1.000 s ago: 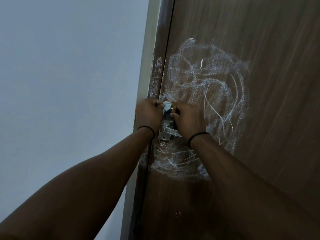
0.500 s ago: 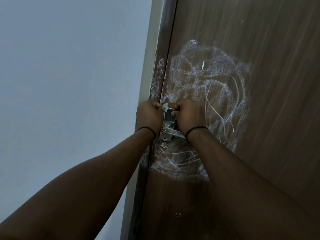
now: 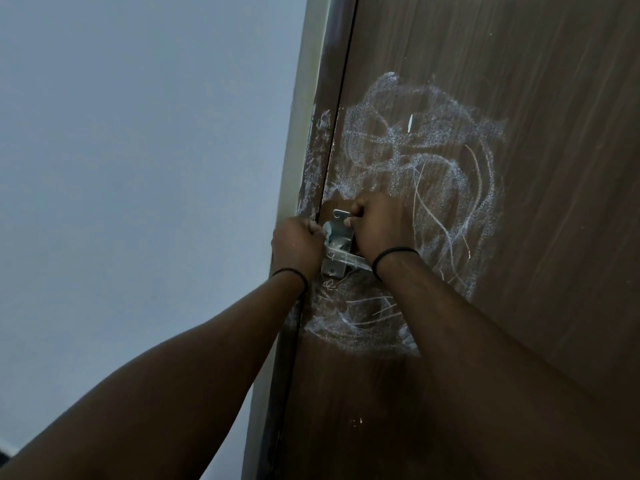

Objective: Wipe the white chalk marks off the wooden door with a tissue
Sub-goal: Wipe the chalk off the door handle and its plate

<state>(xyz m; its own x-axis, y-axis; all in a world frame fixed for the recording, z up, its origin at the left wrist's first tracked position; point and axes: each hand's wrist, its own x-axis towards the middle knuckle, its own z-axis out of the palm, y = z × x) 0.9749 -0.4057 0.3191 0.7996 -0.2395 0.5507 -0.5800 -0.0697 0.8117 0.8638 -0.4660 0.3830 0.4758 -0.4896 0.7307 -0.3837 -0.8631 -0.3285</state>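
The brown wooden door (image 3: 540, 98) carries broad white chalk marks (image 3: 426, 147) above and right of the handle, and more chalk scribbles (image 3: 360, 320) below it. Both fists are at the metal handle plate (image 3: 340, 216). A small crumpled pale tissue (image 3: 333, 237) lies against the plate between them. My left hand (image 3: 298, 244) pinches its left end. My right hand (image 3: 381, 226) is curled shut against its right side, and its grip is partly hidden. A dark band sits on each wrist.
The door frame (image 3: 304, 140) also bears chalk smears (image 3: 317, 157) along its edge. A plain pale wall (image 3: 138, 168) fills the left. The lever of the handle (image 3: 349, 259) sticks out under my right wrist.
My hands have drawn slightly apart: the right one rose a little, the left one dropped. The top of the metal plate now shows between them, and the tissue sits lower.
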